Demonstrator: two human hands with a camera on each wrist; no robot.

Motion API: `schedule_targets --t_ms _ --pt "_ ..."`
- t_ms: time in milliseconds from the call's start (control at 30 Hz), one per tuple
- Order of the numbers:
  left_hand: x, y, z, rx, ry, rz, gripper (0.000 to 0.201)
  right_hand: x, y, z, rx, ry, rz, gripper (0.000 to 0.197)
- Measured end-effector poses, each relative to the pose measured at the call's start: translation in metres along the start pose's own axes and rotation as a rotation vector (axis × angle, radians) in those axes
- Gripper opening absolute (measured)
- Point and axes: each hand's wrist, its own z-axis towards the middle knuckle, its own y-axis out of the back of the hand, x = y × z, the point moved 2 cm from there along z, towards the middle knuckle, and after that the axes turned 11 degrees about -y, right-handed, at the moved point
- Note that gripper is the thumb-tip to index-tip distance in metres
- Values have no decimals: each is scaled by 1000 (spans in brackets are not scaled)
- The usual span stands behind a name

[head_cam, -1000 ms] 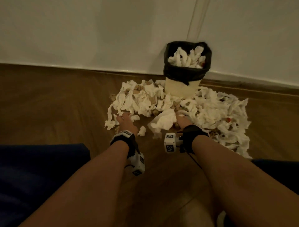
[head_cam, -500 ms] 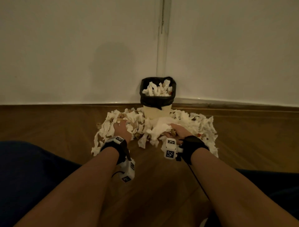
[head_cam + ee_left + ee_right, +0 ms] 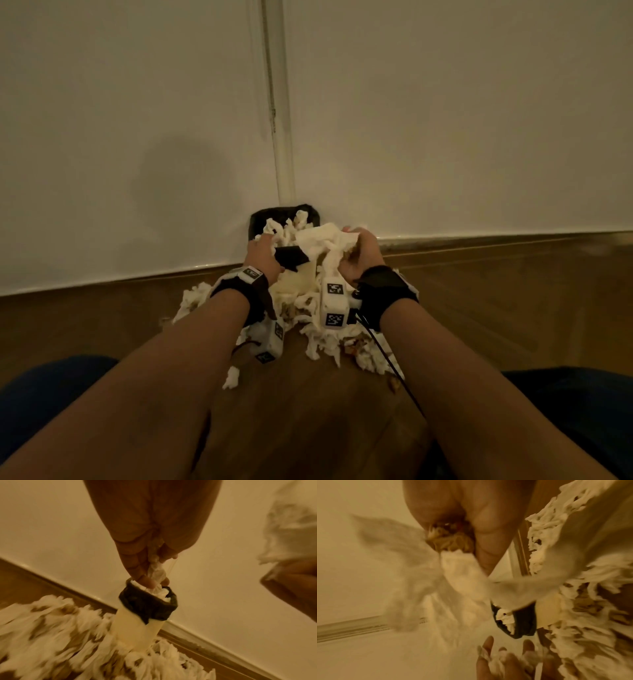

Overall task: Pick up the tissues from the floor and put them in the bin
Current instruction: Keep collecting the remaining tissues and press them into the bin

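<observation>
While we kneel facing the corner, our left hand point(image 3: 262, 251) is raised at the near left rim of the bin point(image 3: 137, 627), its fingers point(image 3: 137, 566) closed narrowly on a thin twisted tissue strip point(image 3: 157, 570) that hangs into the bin's mouth. Our right hand point(image 3: 359, 253) is up at the bin's right side, gripping a large crumpled tissue wad point(image 3: 325, 240) together with some brownish scraps; its fingers are curled round the bundle, which drapes over the bin's opening. A black liner point(image 3: 149, 607) is folded over the cream bin's rim, and white tissues already fill it to the top. Many more tissues on the floor point(image 3: 325, 342) lie heaped round the bin's base, spreading toward us on the wooden floor point(image 3: 308, 428). One small piece point(image 3: 231, 377) lies apart, nearer us. Behind the bin stands the white wall point(image 3: 445, 120).
</observation>
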Motion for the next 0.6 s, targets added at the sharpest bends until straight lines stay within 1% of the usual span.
schedule_targets --t_ms 33,67,100,133,167,200,233,267,333,400,433,500,533,600 --pt "-8 6 6 -15 -41 -21 58 6 -11 -3 21 15 19 36" --pt "-15 13 11 -39 -73 -56 56 11 -22 -4 88 5 13 37" --pt "-20 20 17 -65 -100 -86 54 17 -32 -4 152 0 -45 33" --pt "-24 29 22 -93 -120 -102 53 22 -42 -5 177 4 -135 25" --pt "-27 37 27 -113 -133 -108 51 27 -52 -4 170 18 -245 14" --pt "-28 44 32 -129 -146 -122 49 33 -60 -2 120 31 -315 5" --pt "-28 52 36 -143 -158 -147 48 37 -66 1 89 26 -302 3" --pt "-28 58 39 -156 -166 -175 47 41 -69 5 56 40 -261 9" --pt "-20 66 43 -186 -149 -202 47 47 -74 12 53 73 -188 24" --pt "-5 71 43 -197 -102 -182 47 45 -77 17 44 55 -177 37" --pt "2 71 42 -189 -78 -173 49 42 -78 20 51 37 -163 40" --pt "16 71 41 -161 -22 -176 54 38 -77 29 20 12 -107 40" --pt "22 71 42 -151 -2 -184 55 37 -76 32 -1 18 -117 39" --pt "32 71 45 -159 23 -273 51 37 -74 38 -42 49 -140 34"
